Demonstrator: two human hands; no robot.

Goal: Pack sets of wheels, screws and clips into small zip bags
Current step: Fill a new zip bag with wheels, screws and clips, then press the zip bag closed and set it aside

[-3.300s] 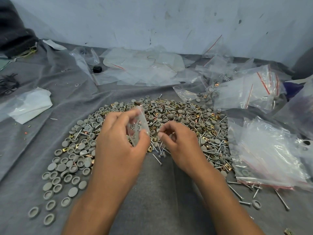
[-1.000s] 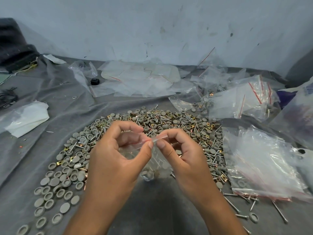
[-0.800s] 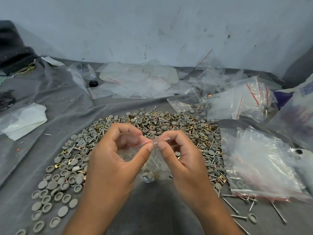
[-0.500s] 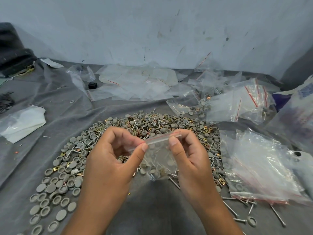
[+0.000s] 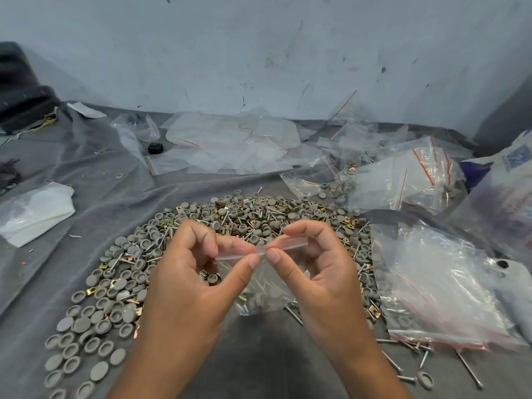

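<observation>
I hold a small bag up over the big pile of parts. My left hand pinches the top strip of the bag between thumb and fingers. My right hand pinches the same strip just beside it, and my two thumbs nearly touch. The bag hangs down between my hands. Inside it I can see grey wheels and thin screws at the bottom.

The pile lies on a grey cloth. It is full of round grey wheels, silver screws and little gold clips, all mixed up. More wheels spread out on the near left side of the pile.

Right of the pile lies a stack of clear bags with red lines on them. Behind the pile, to the right, a few bags already have parts in them. Behind the pile, by the wall, lie flat clear bags and a small black thing. Far right of the pile is a white pack with a blue label, but I cannot read the writing. Left of the pile lies a white bag.
</observation>
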